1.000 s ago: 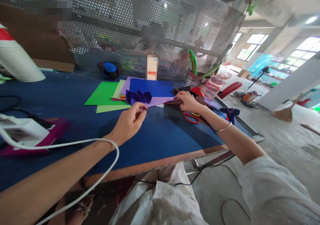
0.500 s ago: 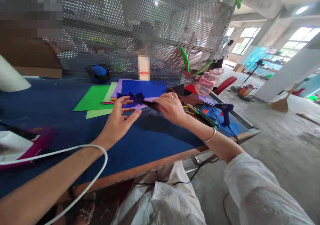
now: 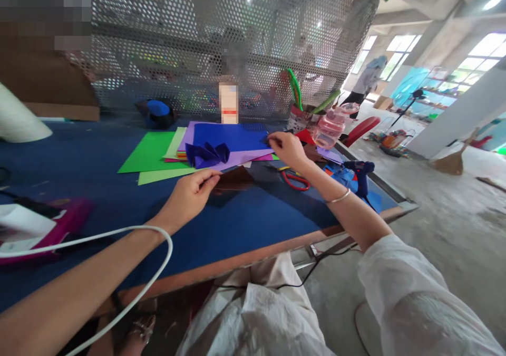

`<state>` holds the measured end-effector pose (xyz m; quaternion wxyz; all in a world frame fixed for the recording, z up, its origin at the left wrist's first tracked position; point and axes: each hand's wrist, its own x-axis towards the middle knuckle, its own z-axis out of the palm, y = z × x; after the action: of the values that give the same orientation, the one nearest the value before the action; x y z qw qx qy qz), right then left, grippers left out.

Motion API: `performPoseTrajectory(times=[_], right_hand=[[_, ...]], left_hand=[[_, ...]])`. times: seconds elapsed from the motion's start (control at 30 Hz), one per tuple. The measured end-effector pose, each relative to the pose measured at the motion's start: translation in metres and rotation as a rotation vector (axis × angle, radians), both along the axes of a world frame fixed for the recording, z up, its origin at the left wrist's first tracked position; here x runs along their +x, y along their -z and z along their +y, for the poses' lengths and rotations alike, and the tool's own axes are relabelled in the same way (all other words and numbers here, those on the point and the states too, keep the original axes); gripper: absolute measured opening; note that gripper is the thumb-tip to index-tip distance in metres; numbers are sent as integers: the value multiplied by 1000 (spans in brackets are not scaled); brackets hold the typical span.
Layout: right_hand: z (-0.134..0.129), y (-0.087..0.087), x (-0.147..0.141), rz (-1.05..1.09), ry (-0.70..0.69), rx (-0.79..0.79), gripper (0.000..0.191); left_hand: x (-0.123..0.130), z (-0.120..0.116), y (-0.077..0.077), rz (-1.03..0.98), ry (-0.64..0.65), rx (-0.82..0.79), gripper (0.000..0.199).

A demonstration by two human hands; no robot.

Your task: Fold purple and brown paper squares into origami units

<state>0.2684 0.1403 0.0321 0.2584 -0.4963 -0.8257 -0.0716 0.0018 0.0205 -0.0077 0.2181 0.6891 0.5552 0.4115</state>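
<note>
My left hand (image 3: 195, 190) pinches the left end of a dark brown paper piece (image 3: 237, 179) low over the blue table. Beyond it, a folded dark-blue paper shape (image 3: 207, 155) rests on the stacked coloured sheets, under the edge of a blue sheet (image 3: 229, 137). My right hand (image 3: 288, 147) is at the right end of the stack with its fingers pinched together by some dark paper; what they hold is too small to make out. Red-handled scissors (image 3: 295, 180) lie just below my right wrist.
A dark blue glue gun (image 3: 360, 172) stands at the right with a cable. Behind are a pink bottle (image 3: 330, 128) and a pot (image 3: 299, 118). Green sheets (image 3: 148, 150) lie left of the stack. A white cable (image 3: 168, 250) crosses my left forearm. A person (image 3: 367, 82) stands far off.
My right hand has let go of the brown paper and moved right and back. My left hand has closed on the paper and sits lower. The folded blue shape is now uncovered.
</note>
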Motion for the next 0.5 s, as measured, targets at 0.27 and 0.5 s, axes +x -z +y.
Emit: performPoseTrajectory(times=[0.27,0.5], right_hand=[[50,8,16,-128,309,-60,31],[59,11,10,-173,321,-39,30]], left_hand=[[-3,1,6,27,-22,12,47],[-4,4,8,-14,-5,25,42]])
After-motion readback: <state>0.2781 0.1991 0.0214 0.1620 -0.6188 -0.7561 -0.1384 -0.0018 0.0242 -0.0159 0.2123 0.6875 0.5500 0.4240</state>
